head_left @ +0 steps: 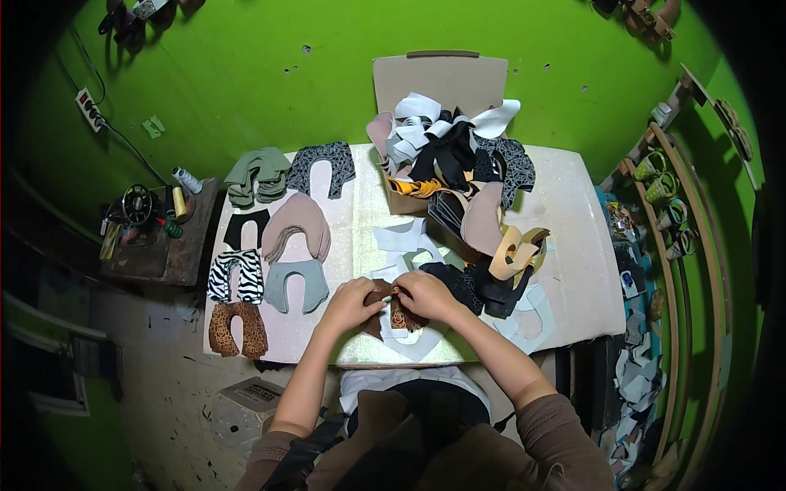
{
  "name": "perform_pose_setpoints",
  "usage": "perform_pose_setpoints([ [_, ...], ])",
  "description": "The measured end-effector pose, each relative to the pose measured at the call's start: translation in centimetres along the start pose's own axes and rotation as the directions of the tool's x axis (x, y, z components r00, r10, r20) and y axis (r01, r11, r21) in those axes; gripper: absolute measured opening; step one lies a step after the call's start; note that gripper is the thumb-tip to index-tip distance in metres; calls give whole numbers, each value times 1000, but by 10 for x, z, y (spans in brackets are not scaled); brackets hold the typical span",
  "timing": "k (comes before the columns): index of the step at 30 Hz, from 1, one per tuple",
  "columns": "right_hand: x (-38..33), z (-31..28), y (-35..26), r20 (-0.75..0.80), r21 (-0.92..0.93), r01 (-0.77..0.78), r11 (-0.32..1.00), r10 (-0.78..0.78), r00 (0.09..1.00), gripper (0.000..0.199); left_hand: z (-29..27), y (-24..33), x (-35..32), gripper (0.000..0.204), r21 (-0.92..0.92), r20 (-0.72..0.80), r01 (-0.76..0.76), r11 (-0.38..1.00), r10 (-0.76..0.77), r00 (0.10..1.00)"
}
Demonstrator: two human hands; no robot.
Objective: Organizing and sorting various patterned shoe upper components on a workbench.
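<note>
At the near edge of the table, my left hand (354, 305) and my right hand (426, 295) are close together with curled fingers. Between them they grip a brown leopard-print fabric piece (403, 319), with a plainer brown face showing by the left fingers. My fingers hide part of its outline. White scraps (403, 349) lie under and around it. Just right of my right hand are black patterned pieces (458, 286). To the left sits a stack of matching leopard-print U-shaped pieces (221, 330).
More U-shaped stacks lie left: zebra (221, 277), grey (309, 282), pink (296, 233), green (255, 176). An overfull cardboard box (401, 203) of scraps stands at the back. A sewing machine (136, 204) is on a side table; sandals hang on a right-hand rack (667, 221).
</note>
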State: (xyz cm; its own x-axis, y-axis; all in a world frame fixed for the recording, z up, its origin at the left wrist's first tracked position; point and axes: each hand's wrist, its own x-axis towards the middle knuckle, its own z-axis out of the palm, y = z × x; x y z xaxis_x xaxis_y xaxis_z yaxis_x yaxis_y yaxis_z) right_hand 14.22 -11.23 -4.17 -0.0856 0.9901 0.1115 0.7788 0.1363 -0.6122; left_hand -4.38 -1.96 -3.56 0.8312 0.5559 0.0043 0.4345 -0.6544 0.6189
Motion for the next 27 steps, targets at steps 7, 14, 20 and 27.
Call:
perform_pose_setpoints([
  [7, 4, -19, -1, 26, 63, -38, 997, 36, 999, 16, -10, 7, -10, 27, -74, -13, 215, 974, -217, 976],
  [14, 17, -29, 3, 355, 693, -301, 655, 54, 933, 18, -13, 4, -15, 16, -832, 3, 135, 538, -239, 971],
  [20, 25, -19, 0, 482, 875, -482, 29, -131, 866, 32, -17, -16, -19, 18, -963, 197, 227, 148, -190, 962],
  [27, 28, -4, -14, 364, 887, -387, -254, -135, 922, 54, -34, -54, -39, 29, -960, 274, 262, -100, -139, 952],
])
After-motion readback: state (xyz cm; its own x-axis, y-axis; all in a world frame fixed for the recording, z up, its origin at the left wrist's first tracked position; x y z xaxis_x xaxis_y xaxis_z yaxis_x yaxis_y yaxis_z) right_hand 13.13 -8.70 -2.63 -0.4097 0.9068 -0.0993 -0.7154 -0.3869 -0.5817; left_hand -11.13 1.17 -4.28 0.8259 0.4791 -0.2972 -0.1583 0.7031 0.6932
